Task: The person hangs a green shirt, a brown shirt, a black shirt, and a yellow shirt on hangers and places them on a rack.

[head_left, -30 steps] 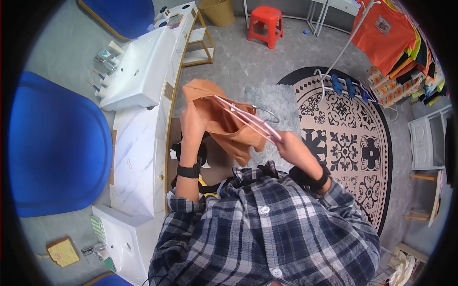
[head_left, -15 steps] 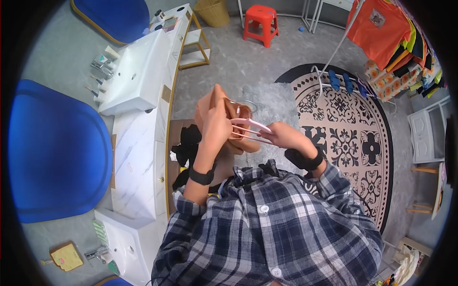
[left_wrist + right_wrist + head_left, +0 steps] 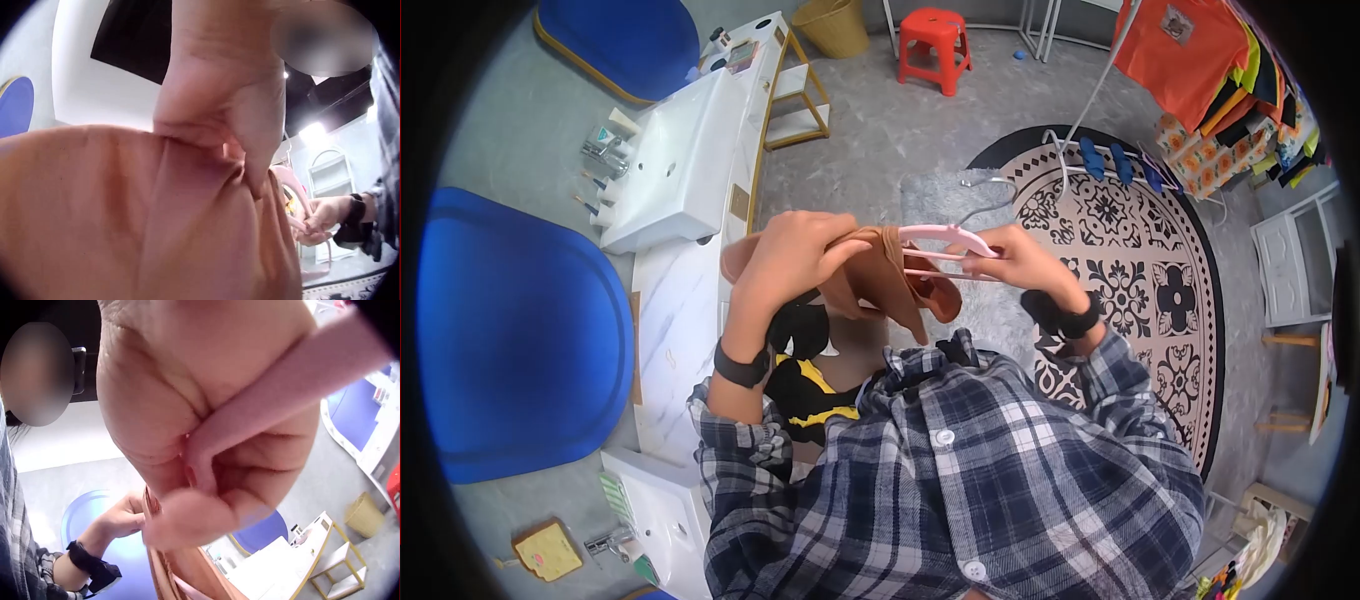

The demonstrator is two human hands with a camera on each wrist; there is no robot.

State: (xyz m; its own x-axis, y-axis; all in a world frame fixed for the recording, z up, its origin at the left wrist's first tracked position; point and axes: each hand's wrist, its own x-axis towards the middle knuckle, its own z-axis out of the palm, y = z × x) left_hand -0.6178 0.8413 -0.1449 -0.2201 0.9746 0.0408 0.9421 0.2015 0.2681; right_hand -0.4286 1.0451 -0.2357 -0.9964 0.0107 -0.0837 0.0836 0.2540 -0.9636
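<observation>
In the head view, my left hand (image 3: 792, 258) grips the gathered edge of an orange-brown garment (image 3: 870, 285), thumb pressed on the cloth. The garment hangs bunched in front of me, its folds loose below. My right hand (image 3: 1025, 260) holds one end of a pink hanger (image 3: 945, 233). The hanger's other end goes into the garment's folds and is hidden there. Its metal hook (image 3: 988, 208) points away from me. From the left wrist, cloth (image 3: 200, 225) shows pinched under the fingers. In the right wrist view, the pink hanger arm (image 3: 269, 387) crosses my palm, with fingers curled round it.
To the left is a marble-topped counter (image 3: 685, 340) with white sinks (image 3: 680, 190). Black and yellow clothes (image 3: 800, 380) lie below my left forearm. A red stool (image 3: 935, 45) stands ahead; a rack of clothes (image 3: 1190, 70) is at the right, near a patterned rug (image 3: 1120, 260).
Over the last half second, my left hand has moved left with the garment, while my right hand has shifted right with the hanger. The hook now stands clear of the cloth.
</observation>
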